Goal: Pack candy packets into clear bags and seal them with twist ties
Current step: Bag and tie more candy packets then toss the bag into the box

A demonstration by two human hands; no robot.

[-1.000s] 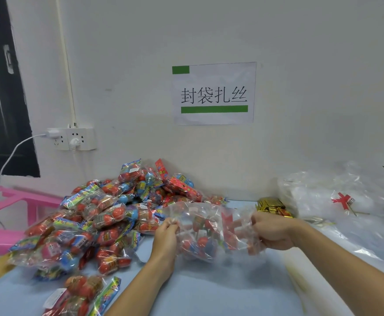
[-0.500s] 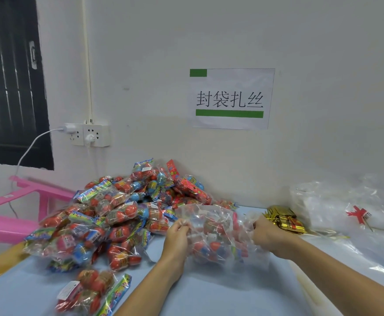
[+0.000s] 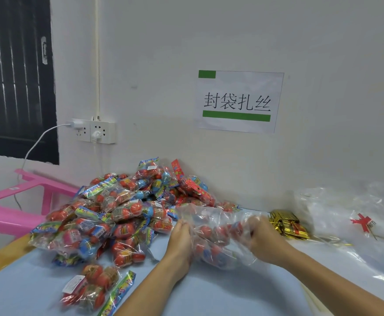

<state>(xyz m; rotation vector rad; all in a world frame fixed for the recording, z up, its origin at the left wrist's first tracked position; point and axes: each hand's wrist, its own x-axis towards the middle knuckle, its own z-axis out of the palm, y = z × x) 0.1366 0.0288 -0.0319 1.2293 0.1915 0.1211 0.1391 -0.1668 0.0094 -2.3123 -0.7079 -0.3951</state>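
Clear bag [image 3: 218, 236]: part-filled with red and blue candy packets, resting on the blue table [image 3: 243, 290] between both hands.
Left hand [image 3: 180, 236]: fingers curled, pinching the bag's left edge.
Right hand [image 3: 263, 238]: blurred, fingers curled round the bag's right end.
Heap of candy packets [image 3: 118, 213]: left of and beyond the left hand, against the wall.
Gold twist ties [image 3: 288, 225]: bundle just beyond the right hand.
Empty clear bags [image 3: 350, 215]: pile well to the right of the right hand.
Paper sign [image 3: 239, 101]: on the wall above the hands.
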